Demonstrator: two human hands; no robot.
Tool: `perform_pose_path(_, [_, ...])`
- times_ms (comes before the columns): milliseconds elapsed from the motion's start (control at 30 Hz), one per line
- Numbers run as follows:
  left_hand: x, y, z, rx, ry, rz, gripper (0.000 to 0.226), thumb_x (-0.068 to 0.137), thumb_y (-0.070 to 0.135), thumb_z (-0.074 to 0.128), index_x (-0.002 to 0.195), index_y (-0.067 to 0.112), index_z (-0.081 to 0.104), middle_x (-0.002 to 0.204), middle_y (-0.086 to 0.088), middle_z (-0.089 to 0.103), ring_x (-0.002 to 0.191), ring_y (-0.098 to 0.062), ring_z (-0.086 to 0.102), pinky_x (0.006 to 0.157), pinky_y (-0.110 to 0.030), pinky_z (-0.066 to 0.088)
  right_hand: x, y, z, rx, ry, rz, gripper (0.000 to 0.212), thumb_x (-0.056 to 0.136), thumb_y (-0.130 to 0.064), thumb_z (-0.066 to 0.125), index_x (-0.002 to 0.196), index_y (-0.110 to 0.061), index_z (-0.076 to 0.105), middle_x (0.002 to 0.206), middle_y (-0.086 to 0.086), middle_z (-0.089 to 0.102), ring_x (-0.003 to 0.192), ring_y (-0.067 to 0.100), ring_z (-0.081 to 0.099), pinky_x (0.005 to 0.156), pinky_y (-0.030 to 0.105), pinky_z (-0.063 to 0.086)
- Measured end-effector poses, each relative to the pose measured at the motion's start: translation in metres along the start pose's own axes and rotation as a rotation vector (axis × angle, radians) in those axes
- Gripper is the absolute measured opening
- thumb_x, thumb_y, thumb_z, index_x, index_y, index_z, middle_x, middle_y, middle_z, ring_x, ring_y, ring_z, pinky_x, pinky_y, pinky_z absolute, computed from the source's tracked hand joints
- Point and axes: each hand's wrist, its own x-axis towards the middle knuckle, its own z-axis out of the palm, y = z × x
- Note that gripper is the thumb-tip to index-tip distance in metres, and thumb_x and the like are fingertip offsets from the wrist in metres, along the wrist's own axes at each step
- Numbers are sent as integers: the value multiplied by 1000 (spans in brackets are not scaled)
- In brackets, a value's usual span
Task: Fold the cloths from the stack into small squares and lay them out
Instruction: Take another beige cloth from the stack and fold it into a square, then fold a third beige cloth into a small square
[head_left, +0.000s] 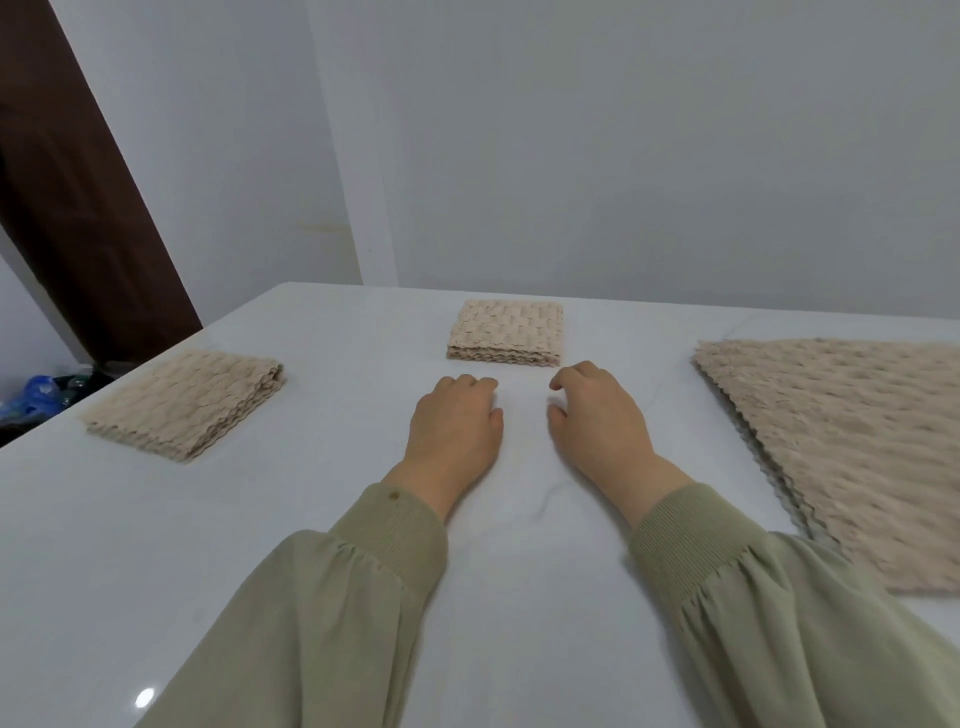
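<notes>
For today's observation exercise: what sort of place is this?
Probably a plain indoor room, perhaps a home: a glossy white table against bare pale walls, a dark brown door, beige cloths stacked for folding.

Soft even light, wide-angle edge warp

Sage-green long sleeves (311, 623), gathered into ribbed cuffs (691, 535) above bare hands (454, 421); brown dot (392, 496) on left cuff (405, 530)
</notes>
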Motion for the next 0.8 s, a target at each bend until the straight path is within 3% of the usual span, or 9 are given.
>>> perform_pose_path(267, [-61, 35, -8, -68, -25, 30, 33, 96, 27, 42, 122, 12, 56, 124, -6, 57, 115, -25, 46, 95, -38, 40, -62, 0, -32, -52, -17, 10, 25, 92, -17, 47, 113, -10, 57, 117, 6, 56, 107, 24, 49, 78, 33, 39])
perform_pose_path(400, [-82, 53, -12, -103, -39, 66, 43, 97, 32, 40, 137, 16, 44, 140, -3, 46, 131, -23, 34, 106, -35, 31, -82, 7, -45, -65, -9, 10, 25, 91, -17, 48, 113, -10, 58, 117, 7, 57, 107, 26, 49, 82, 33, 38])
perform_pose_path(500, [-93, 67, -11, -49, -195, 113, 55, 98, 45, 31, 148, 22, 24, 155, -4, 21, 144, -24, 12, 116, -40, 14, -91, 14, -58, -152, 11, 21, 26, 91, -19, 48, 113, -10, 59, 118, 8, 58, 111, 28, 47, 89, 36, 36])
perform_pose_path(600, [-98, 71, -9, 27, -337, 138, 59, 97, 52, 22, 150, 28, 12, 159, -1, 4, 146, -21, -1, 117, -45, 3, -97, 29, -72, -313, 60, 119, 28, 89, -16, 49, 114, -9, 58, 122, 12, 55, 116, 32, 44, 97, 41, 33])
perform_pose_path(800, [-99, 72, -12, 28, -343, 133, 58, 98, 52, 23, 150, 29, 13, 159, 1, 4, 146, -19, 0, 117, -43, 3, -100, 67, -87, -363, 102, 399, 38, 84, -11, 50, 121, -2, 47, 126, 19, 50, 120, 37, 41, 96, 45, 36])
